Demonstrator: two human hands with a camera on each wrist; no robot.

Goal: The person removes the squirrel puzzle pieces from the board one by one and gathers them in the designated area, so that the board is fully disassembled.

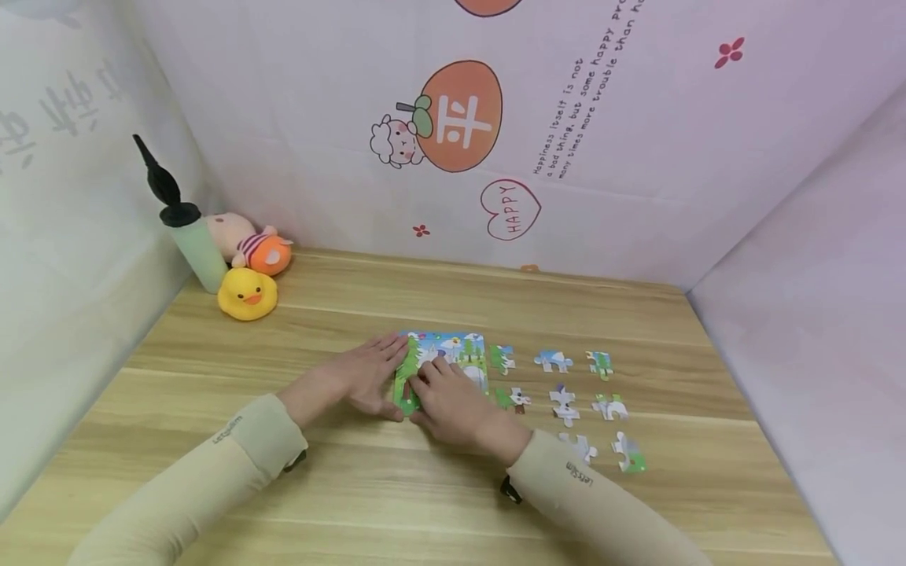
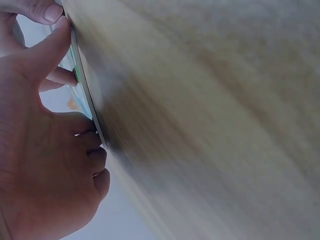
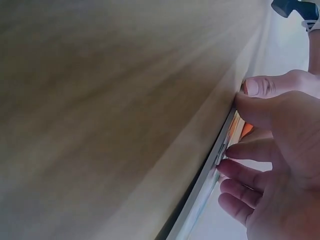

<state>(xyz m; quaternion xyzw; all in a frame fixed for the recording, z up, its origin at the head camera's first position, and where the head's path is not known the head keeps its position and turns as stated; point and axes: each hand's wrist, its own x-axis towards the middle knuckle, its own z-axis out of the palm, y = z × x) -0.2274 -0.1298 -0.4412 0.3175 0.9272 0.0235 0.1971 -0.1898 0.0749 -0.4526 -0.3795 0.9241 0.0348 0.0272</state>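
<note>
A colourful jigsaw puzzle board [image 1: 474,343] with a green and blue picture lies flat on the table. Along its left edge rests my left hand [image 1: 371,376], fingers stretched out over the border and thumb at the near left corner. My right hand [image 1: 449,401] reaches over the board's near side, its bent fingertips touching the surface. In the right wrist view, a gap shows between the right thumb [image 3: 255,107] and index finger. Both thumbs meet close together at the board's near edge. The right hand hides much of the picture.
Several loose puzzle pieces [image 1: 564,407] are laid out in rows right of the board. At the back left stand a yellow rubber duck [image 1: 248,295], a plush toy [image 1: 230,236] and a pale green hand pump [image 1: 198,251]. Printed cloth [image 1: 602,212] hangs behind the wooden table [image 1: 396,503].
</note>
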